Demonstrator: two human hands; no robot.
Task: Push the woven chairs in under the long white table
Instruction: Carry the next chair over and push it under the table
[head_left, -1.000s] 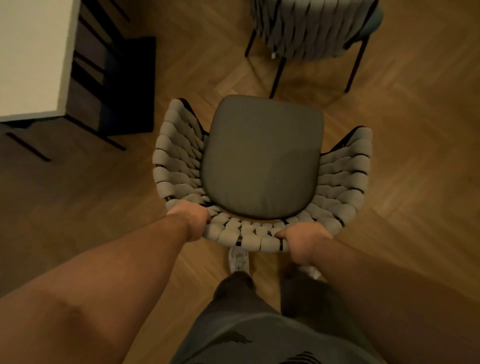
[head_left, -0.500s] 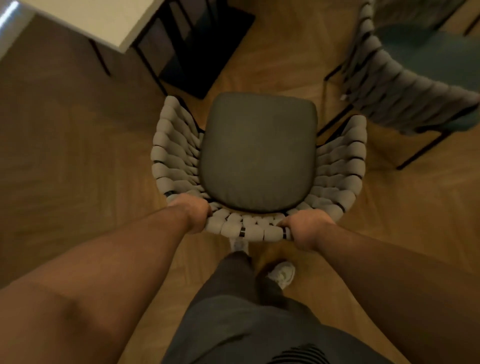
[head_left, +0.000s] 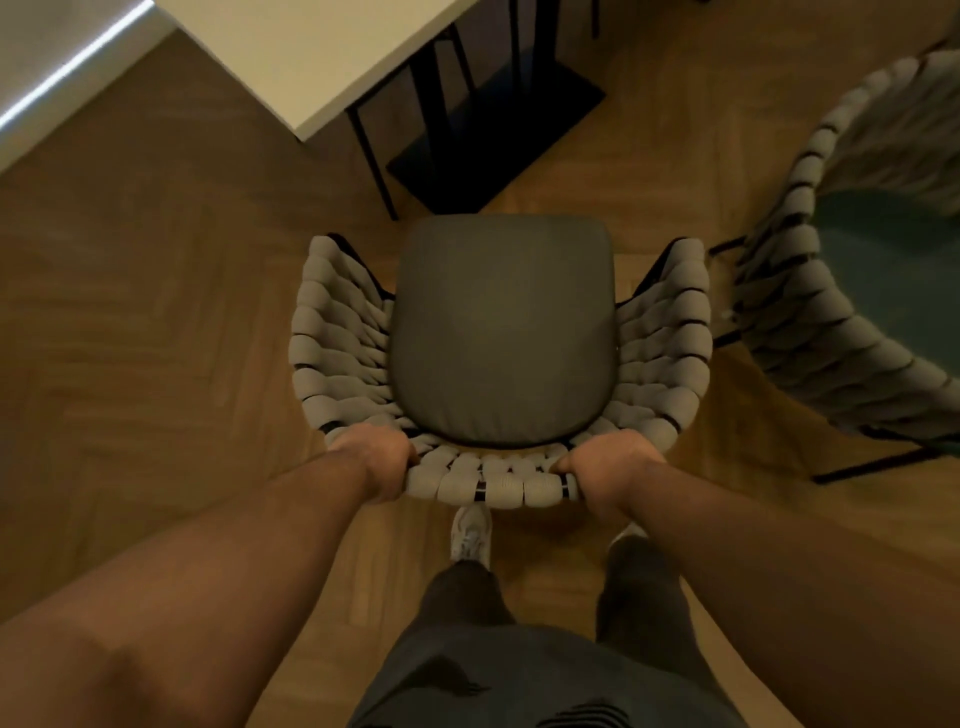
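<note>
Left hand (head_left: 376, 460), right hand (head_left: 605, 467): fingers curled round woven chair (head_left: 501, 332) back, likely for steering toward table (head_left: 311, 57) at 11 o'clock.

A wooden floor (head_left: 156, 338) in warm brown herringbone parquet fills the view. At the upper left, a thin bright strip of light (head_left: 67, 73) runs diagonally along a pale surface. Near the bottom centre, one white sneaker (head_left: 470, 538) stands on the floor, below dark trouser legs (head_left: 462, 592) and a grey garment (head_left: 519, 686) with dark markings.
</note>
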